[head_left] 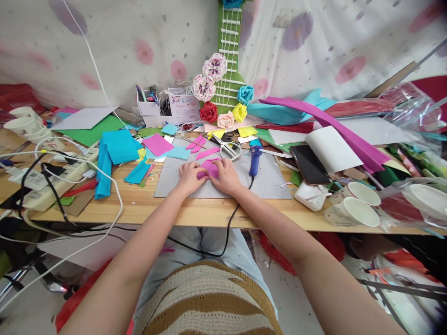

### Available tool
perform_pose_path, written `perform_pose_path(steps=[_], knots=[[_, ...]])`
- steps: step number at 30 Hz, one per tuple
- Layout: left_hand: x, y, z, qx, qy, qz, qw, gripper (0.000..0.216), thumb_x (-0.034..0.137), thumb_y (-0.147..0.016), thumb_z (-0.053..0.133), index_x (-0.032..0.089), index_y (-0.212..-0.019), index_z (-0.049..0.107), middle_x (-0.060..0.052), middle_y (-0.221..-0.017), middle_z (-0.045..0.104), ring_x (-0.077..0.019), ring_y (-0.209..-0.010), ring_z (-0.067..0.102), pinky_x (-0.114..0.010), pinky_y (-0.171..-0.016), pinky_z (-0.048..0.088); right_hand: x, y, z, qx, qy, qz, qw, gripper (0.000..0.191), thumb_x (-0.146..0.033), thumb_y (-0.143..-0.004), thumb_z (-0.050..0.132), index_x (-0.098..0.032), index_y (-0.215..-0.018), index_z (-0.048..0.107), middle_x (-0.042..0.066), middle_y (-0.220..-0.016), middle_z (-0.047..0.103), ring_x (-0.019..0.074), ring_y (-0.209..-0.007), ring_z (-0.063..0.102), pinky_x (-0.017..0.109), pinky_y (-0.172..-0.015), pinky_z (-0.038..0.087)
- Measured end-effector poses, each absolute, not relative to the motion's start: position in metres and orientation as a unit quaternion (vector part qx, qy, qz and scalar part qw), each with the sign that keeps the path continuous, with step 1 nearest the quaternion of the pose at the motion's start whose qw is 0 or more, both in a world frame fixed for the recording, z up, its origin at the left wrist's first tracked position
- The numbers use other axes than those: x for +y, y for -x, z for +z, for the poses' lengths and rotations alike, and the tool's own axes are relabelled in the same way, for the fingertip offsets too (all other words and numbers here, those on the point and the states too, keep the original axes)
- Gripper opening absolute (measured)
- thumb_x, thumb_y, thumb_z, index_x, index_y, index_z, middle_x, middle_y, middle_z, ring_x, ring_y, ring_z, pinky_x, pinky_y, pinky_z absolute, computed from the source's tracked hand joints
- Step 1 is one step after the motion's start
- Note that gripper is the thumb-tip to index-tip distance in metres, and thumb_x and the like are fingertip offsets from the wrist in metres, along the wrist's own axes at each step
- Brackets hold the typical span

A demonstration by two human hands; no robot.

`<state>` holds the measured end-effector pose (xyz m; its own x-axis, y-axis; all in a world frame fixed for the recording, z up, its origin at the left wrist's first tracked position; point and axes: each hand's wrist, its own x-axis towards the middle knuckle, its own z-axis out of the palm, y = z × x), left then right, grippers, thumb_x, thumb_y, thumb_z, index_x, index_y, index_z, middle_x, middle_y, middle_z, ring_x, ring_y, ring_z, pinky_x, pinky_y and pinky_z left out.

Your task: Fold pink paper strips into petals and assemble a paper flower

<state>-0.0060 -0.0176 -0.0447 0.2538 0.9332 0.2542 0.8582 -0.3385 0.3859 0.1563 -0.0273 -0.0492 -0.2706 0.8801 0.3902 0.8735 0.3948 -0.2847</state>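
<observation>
Both my hands work on a small piece of magenta paper (210, 167) over the grey cutting mat (272, 186). My left hand (191, 177) has its fingers closed on the paper's left side. From the right, my right hand (225, 176) pinches the same piece, its thumb close to the left thumb. Just beyond the hands lie scissors (230, 150) with light grey handles and a loose magenta strip (208, 153). A blue glue gun (255, 162) rests on the mat to the right, its black cord running down past my right forearm.
Blue crepe paper (120, 146) and a power strip (59, 181) with tangled cables occupy the left. A green paper guitar (226, 70) with paper flowers stands at the back. To the right are a phone (309, 164), paper cups (352, 212) and a long magenta sheet (335, 125).
</observation>
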Motion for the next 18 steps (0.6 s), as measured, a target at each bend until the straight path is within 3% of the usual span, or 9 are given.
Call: perform_pose_path(steps=[7, 13, 18], knots=[[-0.019, 0.005, -0.042, 0.567, -0.789, 0.22, 0.089, 0.013, 0.035, -0.072, 0.062, 0.032, -0.083, 0.069, -0.002, -0.096, 0.055, -0.0223, -0.103, 0.044, -0.042, -0.096, 0.024, -0.023, -0.169, -0.046, -0.794, 0.557, 0.023, 0.241, 0.054, -0.035, -0.075, 0.06, -0.018, -0.124, 0.046, 0.014, -0.114, 0.046, 0.0295, -0.105, 0.04, 0.042, -0.088, 0.036], [-0.015, -0.004, -0.042, 0.582, -0.776, 0.232, 0.07, 0.022, 0.048, -0.067, 0.066, 0.028, -0.077, 0.069, -0.004, -0.095, 0.054, -0.0247, -0.102, 0.044, -0.044, -0.096, 0.024, -0.021, -0.168, -0.046, -0.773, 0.584, 0.086, 0.23, 0.055, -0.029, -0.075, 0.06, -0.021, -0.127, 0.044, 0.013, -0.115, 0.045, 0.0281, -0.106, 0.04, 0.042, -0.09, 0.036], [-0.011, -0.005, -0.041, 0.586, -0.777, 0.21, 0.093, 0.022, 0.047, -0.066, 0.068, 0.029, -0.078, 0.068, -0.004, -0.099, 0.053, -0.0256, -0.105, 0.043, -0.044, -0.096, 0.023, -0.022, -0.169, -0.042, -0.761, 0.603, 0.105, 0.216, 0.056, -0.031, -0.075, 0.061, -0.022, -0.127, 0.043, 0.013, -0.118, 0.043, 0.0279, -0.108, 0.04, 0.042, -0.091, 0.035]])
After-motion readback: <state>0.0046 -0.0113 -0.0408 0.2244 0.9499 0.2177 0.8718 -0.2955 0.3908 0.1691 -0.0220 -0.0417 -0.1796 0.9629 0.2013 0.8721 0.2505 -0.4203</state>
